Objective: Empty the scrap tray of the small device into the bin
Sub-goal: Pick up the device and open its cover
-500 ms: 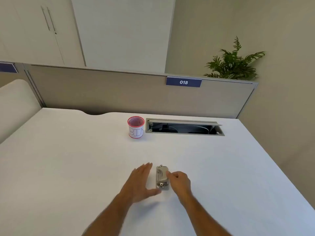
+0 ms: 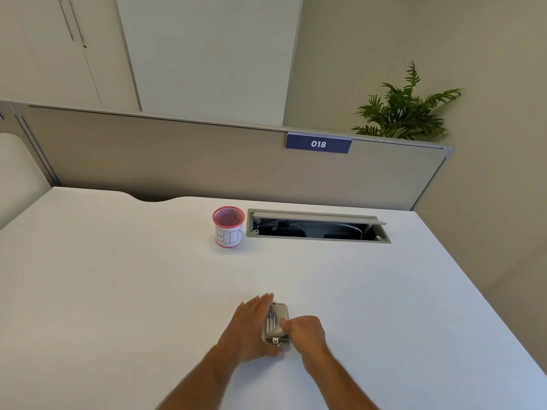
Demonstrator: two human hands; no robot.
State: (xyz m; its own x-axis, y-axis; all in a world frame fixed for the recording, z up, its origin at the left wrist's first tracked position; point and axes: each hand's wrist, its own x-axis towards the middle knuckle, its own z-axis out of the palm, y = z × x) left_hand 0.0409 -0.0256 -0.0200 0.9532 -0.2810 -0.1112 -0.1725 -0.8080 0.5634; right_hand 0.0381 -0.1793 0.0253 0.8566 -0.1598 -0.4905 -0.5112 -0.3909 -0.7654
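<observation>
Device (image 2: 277, 324) on white table (image 2: 118, 291): left hand (image 2: 251, 329) flat-open against its side, right hand (image 2: 305, 331) curled, seemingly pinching it (contact blurry); bin (image 2: 228, 226) well apart.

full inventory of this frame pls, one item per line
small device: 1, silver-grey metal, near desk, between both hands
bin: 1, red mesh with white label, far desk centre
cable hatch: 1, grey, open, right of bin
desk: 1, white
partition: 1, beige, behind desk
018 sign: 1, navy, on partition
plant: 1, green, behind partition
cabinet: 1, cream, far left
left hand: open, against device
right hand: fingers on device
</observation>
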